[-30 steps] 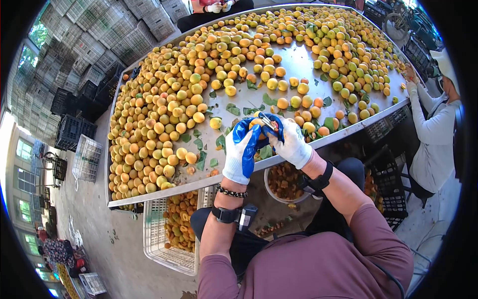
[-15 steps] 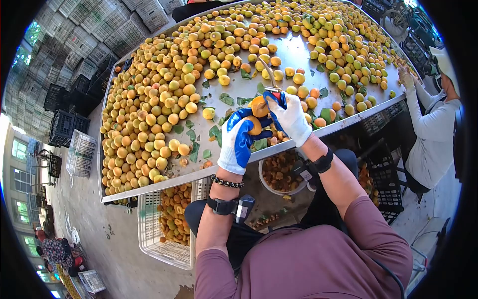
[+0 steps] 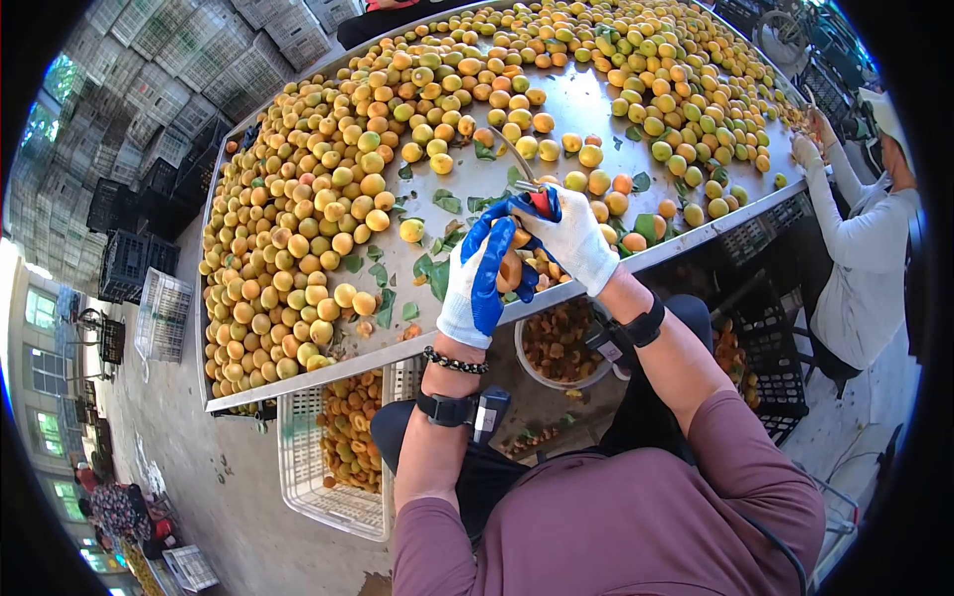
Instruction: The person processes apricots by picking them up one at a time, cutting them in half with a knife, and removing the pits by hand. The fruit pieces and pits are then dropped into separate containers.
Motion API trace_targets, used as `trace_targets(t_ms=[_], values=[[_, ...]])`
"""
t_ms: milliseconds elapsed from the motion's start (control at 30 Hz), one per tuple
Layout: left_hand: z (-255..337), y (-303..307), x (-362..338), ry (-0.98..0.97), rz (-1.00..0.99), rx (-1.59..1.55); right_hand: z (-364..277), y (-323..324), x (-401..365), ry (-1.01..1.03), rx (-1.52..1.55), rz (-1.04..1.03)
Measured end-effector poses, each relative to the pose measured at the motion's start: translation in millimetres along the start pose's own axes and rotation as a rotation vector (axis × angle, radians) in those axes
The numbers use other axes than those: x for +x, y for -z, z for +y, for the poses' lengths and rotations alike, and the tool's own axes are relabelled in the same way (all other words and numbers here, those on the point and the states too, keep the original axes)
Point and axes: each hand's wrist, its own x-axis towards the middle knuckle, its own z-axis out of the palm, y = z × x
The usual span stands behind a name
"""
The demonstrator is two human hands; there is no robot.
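Observation:
In my left hand (image 3: 477,278), gloved in white and blue, a cut apricot half (image 3: 510,270) lies between the curled fingers. My right hand (image 3: 570,236), gloved the same way, is closed around the red handle of a curved knife (image 3: 540,203). Its thin blade points up and away, over the table. Both hands meet above the near edge of the metal table (image 3: 581,99); the right fingers touch or nearly touch the left ones. Part of the apricot is hidden by the gloves. Whole apricots (image 3: 318,199) are heaped across the tabletop, with loose green leaves (image 3: 447,202) nearer the hands.
Below the table edge stand a white crate (image 3: 298,477) of cut apricots and a white bucket (image 3: 523,358) of fruit pieces. A black crate (image 3: 780,372) is at the right, near another person (image 3: 860,238) working at the table. Stacked crates (image 3: 179,79) line the left.
The two orange apricot pieces seen held apart are now mostly covered, with one half lower in my left hand. My right hand has come inward, and the knife has tilted left.

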Motion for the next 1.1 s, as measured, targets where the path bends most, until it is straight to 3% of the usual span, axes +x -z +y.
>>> trace_targets(t_ms=[33, 100, 133, 200, 333, 733, 833, 933, 1000, 1067, 1100], values=[[1, -1, 0, 0.0, -0.002, 0.0, -2, 2, 0, -0.001, 0.0, 0.002], [5, -3, 2, 0.51, 0.018, -0.62, -7, 7, -1, 0.012, 0.04, 0.115], [4, -5, 2, 0.511, 0.015, -0.62, -5, 7, 5, 0.153, 0.081, 0.238], [3, -10, 1, 0.501, 0.016, -0.667, -18, 21, 7, -0.073, 0.549, 0.258], [-2, -21, -3, 0.497, -0.039, -0.61, -23, 32, 9, -0.148, 1.066, 0.26], [-5, -53, 0, 0.446, -0.088, -0.594, -18, 30, 7, -0.046, 1.141, 0.352], [-16, -64, 2, 0.332, 0.012, -0.528, -26, 27, 6, -0.037, 1.004, 0.476], [-18, -70, 4, 0.3, 0.082, -0.494, -14, 26, 9, -0.037, 1.041, 0.426], [-16, -72, 5, 0.442, 0.124, -0.415, -10, 24, 12, -0.053, 1.064, 0.441], [-17, -78, 9, 0.451, 0.151, -0.329, -6, 22, 17, -0.07, 1.089, 0.456], [-24, -81, 9, 0.314, 0.217, -0.32, -4, 21, 19, -0.122, 1.173, 0.489]])
